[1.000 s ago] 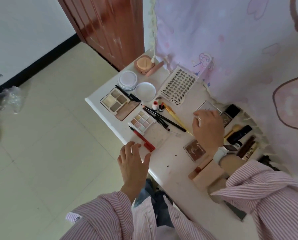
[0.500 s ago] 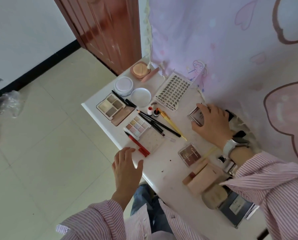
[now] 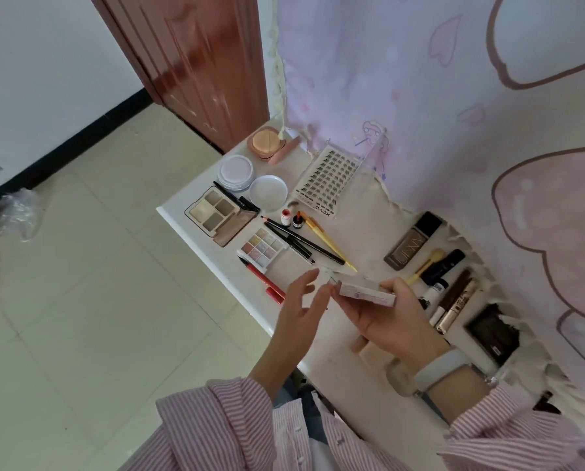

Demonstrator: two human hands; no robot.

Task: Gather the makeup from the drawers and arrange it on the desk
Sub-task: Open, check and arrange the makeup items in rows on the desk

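A small pale compact (image 3: 366, 293), probably a palette, is gripped by the right hand (image 3: 391, 321) above the desk (image 3: 349, 385) edge. The left hand (image 3: 301, 311) is held relaxed beside it. It should be supported from both sides and laid flat near the nine-pan palette (image 3: 263, 248).

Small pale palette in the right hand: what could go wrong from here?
1. The right hand holds the small pale palette by its edges above the desk, with the left hand open beside it; it could slip.
2. The red pen lies at the desk edge under the left hand; a brush could knock it off.
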